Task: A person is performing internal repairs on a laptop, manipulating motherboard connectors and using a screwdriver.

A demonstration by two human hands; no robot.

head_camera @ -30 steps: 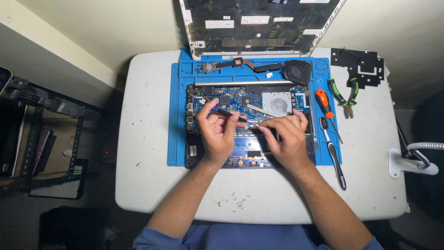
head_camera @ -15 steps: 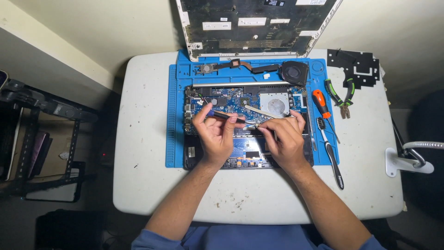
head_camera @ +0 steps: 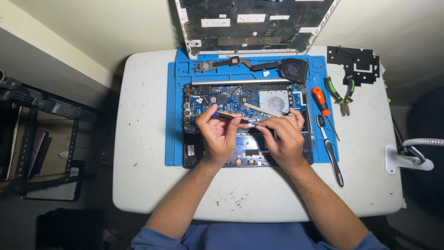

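One white table (head_camera: 138, 153), blue mat (head_camera: 172, 115), cream wall (head_camera: 115, 28).

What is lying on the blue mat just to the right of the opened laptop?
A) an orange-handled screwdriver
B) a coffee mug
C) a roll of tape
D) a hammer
A: an orange-handled screwdriver lies on the blue mat right of the opened laptop, beside a black-handled brush.

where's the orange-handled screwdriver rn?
In the head view, the orange-handled screwdriver lies on the right edge of the blue mat, between the opened laptop and the green-handled pliers, just right of the right hand.
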